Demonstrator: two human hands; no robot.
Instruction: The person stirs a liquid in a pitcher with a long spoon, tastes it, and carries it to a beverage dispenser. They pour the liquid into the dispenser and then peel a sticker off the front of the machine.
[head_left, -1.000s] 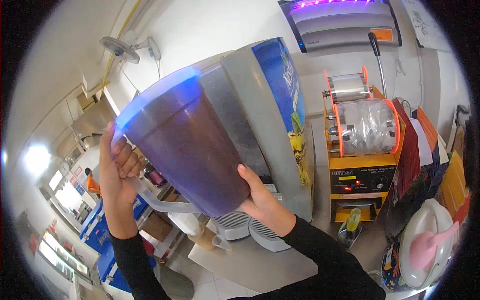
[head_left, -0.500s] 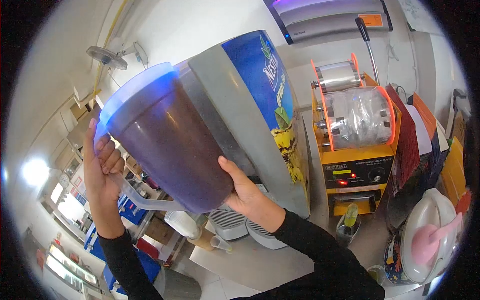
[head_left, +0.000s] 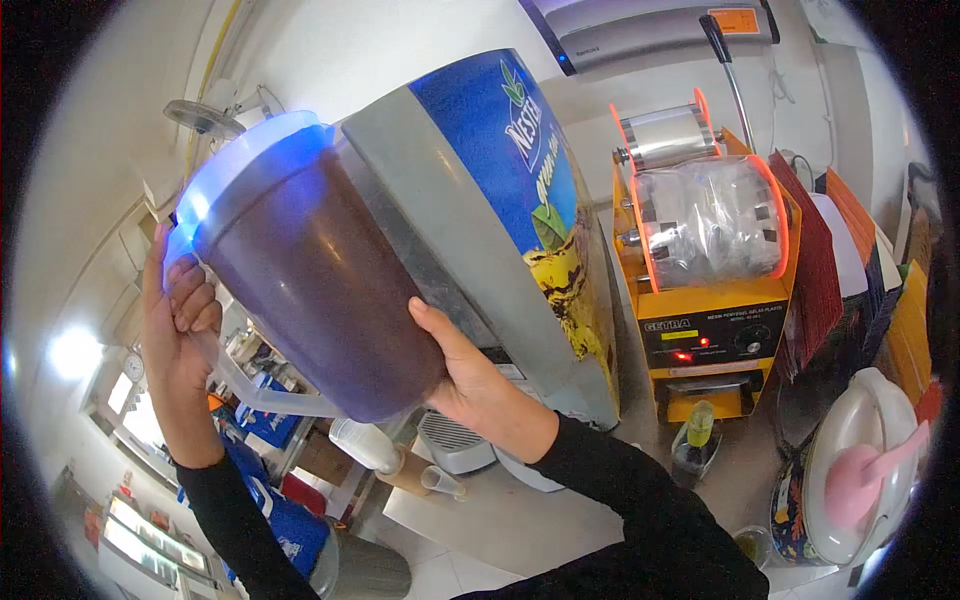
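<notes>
A large translucent plastic pitcher [head_left: 320,270] full of dark brown liquid is raised and tilted in front of the drink dispenser [head_left: 445,190]. Its pale rim glows blue. My left hand [head_left: 185,320] is closed around the pitcher's handle, with the index finger stretched up towards the rim. Against the lower right side of the pitcher presses my right hand [head_left: 480,385], thumb on the wall and the other fingers hidden behind it. Below the pitcher, the dispenser's grey drip tray [head_left: 455,440] shows partly.
A yellow cup-sealing machine [head_left: 705,310] with a film roll stands right of the dispenser. Nearer are a small bottle [head_left: 697,440] and a white-lidded container [head_left: 860,470] with a pink scoop [head_left: 855,485]. Stacked plastic cups [head_left: 362,443] lie near the counter's left edge.
The pitcher and both hands appear slightly further left and higher. The dispenser and sealing machine have also shifted left in view. Both hands keep their hold.
</notes>
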